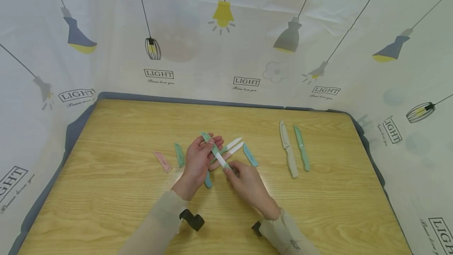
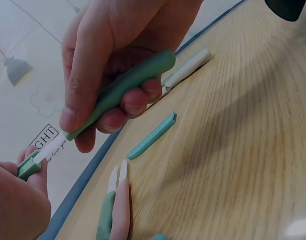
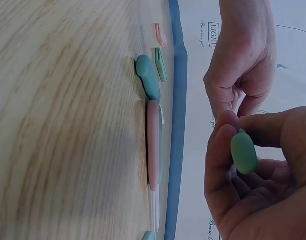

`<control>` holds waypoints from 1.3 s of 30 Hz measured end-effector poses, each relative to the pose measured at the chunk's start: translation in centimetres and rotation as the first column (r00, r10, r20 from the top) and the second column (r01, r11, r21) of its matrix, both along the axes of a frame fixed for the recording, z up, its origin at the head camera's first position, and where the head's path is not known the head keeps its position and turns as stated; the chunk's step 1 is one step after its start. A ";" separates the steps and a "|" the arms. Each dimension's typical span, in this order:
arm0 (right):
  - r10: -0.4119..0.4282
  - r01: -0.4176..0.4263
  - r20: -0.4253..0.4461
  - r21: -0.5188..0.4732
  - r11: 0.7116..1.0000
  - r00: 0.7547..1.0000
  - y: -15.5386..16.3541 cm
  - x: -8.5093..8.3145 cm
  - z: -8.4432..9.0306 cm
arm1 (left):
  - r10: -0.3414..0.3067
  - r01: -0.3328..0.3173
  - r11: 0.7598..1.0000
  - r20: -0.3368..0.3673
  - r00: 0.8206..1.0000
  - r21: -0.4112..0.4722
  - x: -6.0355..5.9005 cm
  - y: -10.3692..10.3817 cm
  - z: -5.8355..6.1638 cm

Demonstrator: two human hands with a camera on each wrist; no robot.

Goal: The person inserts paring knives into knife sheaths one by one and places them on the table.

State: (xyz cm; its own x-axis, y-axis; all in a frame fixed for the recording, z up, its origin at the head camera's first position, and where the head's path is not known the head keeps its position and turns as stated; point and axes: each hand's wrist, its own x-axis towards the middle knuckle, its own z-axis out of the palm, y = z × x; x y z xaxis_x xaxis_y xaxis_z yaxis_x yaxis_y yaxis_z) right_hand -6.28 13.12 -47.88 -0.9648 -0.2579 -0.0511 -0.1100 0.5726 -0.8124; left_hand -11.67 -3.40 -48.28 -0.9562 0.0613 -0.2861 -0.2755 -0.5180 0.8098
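My left hand (image 1: 196, 156) pinches a green knife sheath (image 2: 29, 167) between thumb and fingers. Gripped in my right hand (image 1: 247, 180) is a knife by its green handle (image 2: 128, 87). Its white blade (image 1: 220, 159) lies partly inside the sheath's mouth, with a bare stretch showing between the two hands. Both hands are raised above the wooden table. Below them lie a pink-handled knife (image 2: 121, 210) and a green-handled knife (image 2: 106, 212) side by side, white blades bare. A blue knife handle (image 1: 208, 180) peeks out beside my left wrist, its other end hidden by the hand.
Left of my hands lie a pink sheath (image 1: 162, 162) and a green sheath (image 1: 179, 155). A blue sheath (image 1: 250, 155) lies to their right. Farther right are a cream knife (image 1: 290, 156) and a green knife (image 1: 302, 148), both sheathed. Printed curtains surround the table (image 1: 339, 207).
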 end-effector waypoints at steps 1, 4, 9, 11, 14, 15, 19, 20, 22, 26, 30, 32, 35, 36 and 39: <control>0.001 -0.001 0.004 -0.004 1.000 1.000 0.0 0.0 0.0 | 0.001 -0.001 1.000 0.000 1.000 -0.003 0.0 0.0 0.0; 0.004 -0.003 0.017 -0.020 1.000 1.000 0.0 0.0 0.1 | 0.002 -0.002 1.000 -0.002 1.000 -0.014 0.1 0.2 0.0; 0.006 -0.005 0.024 -0.032 0.999 1.000 0.0 -0.2 0.1 | 0.004 -0.004 1.000 -0.010 1.000 -0.014 0.3 0.3 0.1; 0.000 0.000 0.020 -0.033 0.999 1.000 -0.1 -0.2 0.2 | 0.004 -0.004 1.000 -0.013 1.000 -0.013 0.3 0.4 0.2; -0.008 0.009 0.017 -0.036 0.999 1.000 -0.2 -0.3 0.3 | 0.007 -0.007 1.000 -0.013 1.000 -0.007 0.4 0.5 0.3; -0.012 0.013 0.016 -0.037 0.999 1.000 -0.2 -0.3 0.4 | 0.007 -0.007 1.000 -0.015 1.000 -0.006 0.4 0.5 0.3; -0.013 0.014 0.011 -0.041 0.999 1.000 -0.3 -0.3 0.4 | 0.009 -0.009 1.000 -0.015 1.000 -0.004 0.4 0.6 0.3; -0.011 0.012 0.010 -0.041 0.999 1.000 -0.3 -0.3 0.4 | 0.010 -0.010 1.000 -0.014 1.000 -0.004 0.4 0.6 0.3; -0.003 0.003 0.011 -0.044 0.999 1.000 -0.2 -0.3 0.4 | 0.013 -0.013 1.000 -0.006 1.000 -0.001 0.4 0.5 0.2; 0.013 -0.013 0.028 -0.015 1.000 1.000 0.0 -0.2 0.2 | 0.027 -0.028 0.999 0.017 0.999 0.016 0.5 0.4 0.0; 0.017 -0.018 0.033 0.022 1.000 0.999 0.4 -0.2 0.0 | 0.046 -0.047 0.999 0.030 0.999 0.023 0.5 0.4 -0.2; 0.017 -0.018 0.028 0.026 0.999 0.999 0.5 -0.2 -0.1 | 0.050 -0.050 0.999 0.031 0.998 0.018 0.4 0.4 -0.2; 0.014 -0.014 0.023 0.019 1.000 1.000 0.5 -0.2 -0.1 | 0.045 -0.045 0.999 0.023 0.999 0.010 0.5 0.5 -0.2; 0.012 -0.012 0.022 0.012 1.000 1.000 0.5 -0.2 -0.1 | 0.042 -0.042 0.999 0.017 0.999 0.002 0.5 0.6 -0.3; 0.004 -0.004 0.017 -0.001 1.000 1.000 0.4 -0.1 -0.1 | 0.039 -0.039 0.999 0.005 0.999 -0.004 0.5 0.7 -0.4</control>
State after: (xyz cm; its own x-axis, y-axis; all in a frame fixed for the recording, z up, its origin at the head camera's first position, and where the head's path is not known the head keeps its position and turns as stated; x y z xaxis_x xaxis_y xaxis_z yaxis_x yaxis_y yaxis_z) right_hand -6.42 13.57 -47.96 -0.9628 -0.2616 -0.0670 -0.0985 0.5711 -0.8149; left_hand -11.19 -2.75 -48.65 -0.9564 0.0234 -0.2913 -0.2596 -0.5254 0.8103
